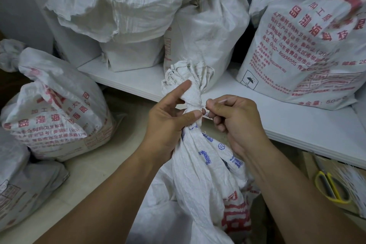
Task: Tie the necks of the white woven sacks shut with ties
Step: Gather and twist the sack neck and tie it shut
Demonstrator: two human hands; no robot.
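Head view: a person closes a white woven sack [200, 164] that stands on the floor just in front of the front edge of a white board [277, 117]; the left hand [168, 123] curls round the gathered neck [193, 99], thumb pressed at the cinch and forefinger laid straight along the ruffled top, apparently so the bunched fabric cannot spring open; the right hand [235, 123], fingers curled, pinches the free end of a thin white tie [202, 107] that circles the neck, seemingly pulling away from the sack to tighten the loop; whether the tie is fully locked cannot be told; a printed sack [309, 49] sits on the board's right part; another sack [59, 115] slumps on the floor off the board's left end; yellow-handled scissors [330, 188] lie below the board's right end, probably within reach for trimming the tail.
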